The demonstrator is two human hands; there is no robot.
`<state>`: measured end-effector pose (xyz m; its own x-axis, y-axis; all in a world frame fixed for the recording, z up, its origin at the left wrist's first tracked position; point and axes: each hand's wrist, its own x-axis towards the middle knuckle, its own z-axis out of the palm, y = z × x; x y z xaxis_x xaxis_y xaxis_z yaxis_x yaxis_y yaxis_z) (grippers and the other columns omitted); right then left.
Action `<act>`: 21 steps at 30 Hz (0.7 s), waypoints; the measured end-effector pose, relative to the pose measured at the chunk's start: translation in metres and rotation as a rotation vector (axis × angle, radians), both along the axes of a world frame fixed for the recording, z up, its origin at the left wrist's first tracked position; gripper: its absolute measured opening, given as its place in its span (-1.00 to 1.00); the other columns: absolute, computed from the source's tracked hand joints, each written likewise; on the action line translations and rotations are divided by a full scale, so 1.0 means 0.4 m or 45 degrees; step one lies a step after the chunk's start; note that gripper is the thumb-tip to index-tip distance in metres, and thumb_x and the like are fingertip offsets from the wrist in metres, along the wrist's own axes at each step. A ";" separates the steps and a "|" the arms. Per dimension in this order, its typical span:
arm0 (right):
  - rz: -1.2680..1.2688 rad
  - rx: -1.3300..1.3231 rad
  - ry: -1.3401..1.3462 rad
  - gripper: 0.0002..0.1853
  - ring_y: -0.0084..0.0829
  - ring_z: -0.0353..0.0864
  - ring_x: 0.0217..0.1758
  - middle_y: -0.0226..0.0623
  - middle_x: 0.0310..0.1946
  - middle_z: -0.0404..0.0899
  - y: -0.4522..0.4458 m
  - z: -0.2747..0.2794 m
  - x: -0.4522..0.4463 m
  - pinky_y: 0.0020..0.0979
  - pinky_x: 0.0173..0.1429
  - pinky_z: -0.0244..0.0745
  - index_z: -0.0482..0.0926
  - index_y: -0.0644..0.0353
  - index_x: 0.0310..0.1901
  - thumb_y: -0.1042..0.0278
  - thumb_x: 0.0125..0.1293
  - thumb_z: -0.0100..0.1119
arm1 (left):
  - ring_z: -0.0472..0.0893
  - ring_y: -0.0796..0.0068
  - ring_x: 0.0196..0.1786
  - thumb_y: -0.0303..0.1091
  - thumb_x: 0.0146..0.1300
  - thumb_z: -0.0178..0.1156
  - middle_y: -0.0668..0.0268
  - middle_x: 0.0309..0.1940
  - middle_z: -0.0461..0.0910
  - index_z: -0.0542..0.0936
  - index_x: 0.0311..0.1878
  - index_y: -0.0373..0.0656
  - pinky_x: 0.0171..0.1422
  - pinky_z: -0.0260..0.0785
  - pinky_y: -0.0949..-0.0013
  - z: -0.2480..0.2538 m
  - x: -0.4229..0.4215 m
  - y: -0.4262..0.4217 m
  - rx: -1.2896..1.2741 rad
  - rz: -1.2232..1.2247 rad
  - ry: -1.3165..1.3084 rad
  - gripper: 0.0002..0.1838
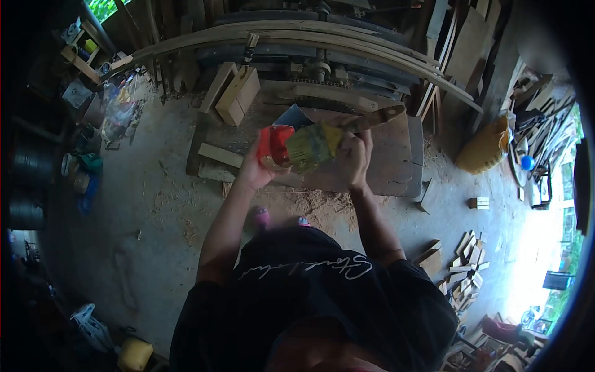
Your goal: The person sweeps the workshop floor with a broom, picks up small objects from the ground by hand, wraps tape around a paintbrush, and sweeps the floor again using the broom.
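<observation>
My left hand [253, 168] is wrapped round a red container [273, 146] above the near part of a wooden workbench. In my right hand [357, 155] is a wide paint brush [315, 146], its wooden handle pointing up and right. The yellowish bristles slant left and overlap the container's right side; whether they touch it I cannot tell. Just behind the container lies a blue-grey sheet [294, 116]. The inside of the container is hidden.
The workbench [390, 167] bears wooden blocks [238, 96] and a flat strip [220, 154]. Long boards [297, 26] lie across a machine behind it. Shavings cover the floor below. A yellow sack [486, 149] and scrap wood [468, 266] stand right.
</observation>
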<state>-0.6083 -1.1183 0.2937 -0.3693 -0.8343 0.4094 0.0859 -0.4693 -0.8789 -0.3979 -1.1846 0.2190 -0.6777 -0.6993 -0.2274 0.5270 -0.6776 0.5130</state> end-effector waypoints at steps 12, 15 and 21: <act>-0.207 -0.247 0.298 -0.72 -0.38 0.37 -0.03 -0.15 -0.08 0.39 -0.009 -0.098 0.112 -0.34 0.14 0.24 0.29 0.31 -0.02 0.48 0.23 -0.21 | 0.44 0.31 0.16 0.22 0.29 -0.10 0.32 0.14 0.41 0.36 0.22 0.02 0.00 0.46 0.02 0.051 -0.049 0.052 0.065 -0.022 0.227 -0.40; -0.198 -0.168 0.325 -0.69 -0.36 0.34 0.04 -0.16 -0.04 0.37 0.015 -0.101 0.127 -0.33 0.23 0.17 0.26 0.31 0.03 0.52 0.24 -0.24 | 0.46 0.33 0.14 0.21 0.30 -0.12 0.30 0.13 0.43 0.36 0.22 -0.02 0.00 0.47 0.07 0.070 -0.049 0.045 0.082 0.062 0.207 -0.40; -0.403 -0.026 0.074 -0.73 -0.47 0.34 0.04 -0.26 -0.03 0.39 0.010 -0.084 0.129 -0.44 0.19 0.18 0.25 0.27 0.08 0.48 0.37 -0.23 | 0.50 0.34 0.12 0.25 0.31 -0.19 0.26 0.14 0.42 0.29 0.27 -0.06 -0.09 0.54 0.17 0.002 -0.067 0.032 -0.114 -0.011 0.017 -0.34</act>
